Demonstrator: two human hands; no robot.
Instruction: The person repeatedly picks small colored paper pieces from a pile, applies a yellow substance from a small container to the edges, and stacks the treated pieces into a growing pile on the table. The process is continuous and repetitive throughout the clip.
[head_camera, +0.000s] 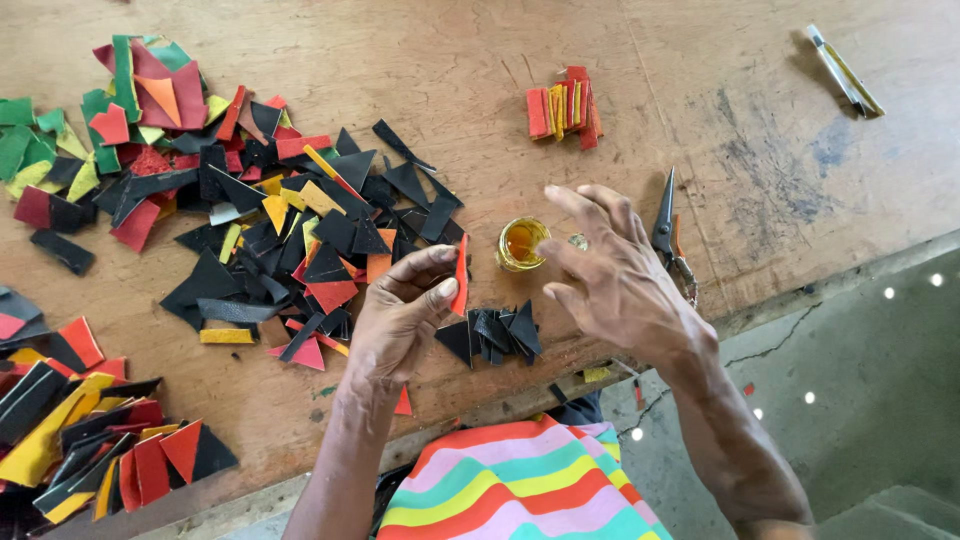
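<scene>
Red strip (461, 276) — pinched upright in left hand (400, 315) fingertips.

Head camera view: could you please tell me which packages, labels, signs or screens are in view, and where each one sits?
None in view: the wooden table carries only unmarked things.
Nearest to a container: small round jar of amber liquid, mid-table, with no label showing.

Single head-worn view, looking steeply down, close over wooden worktable (620, 60) edge
</scene>
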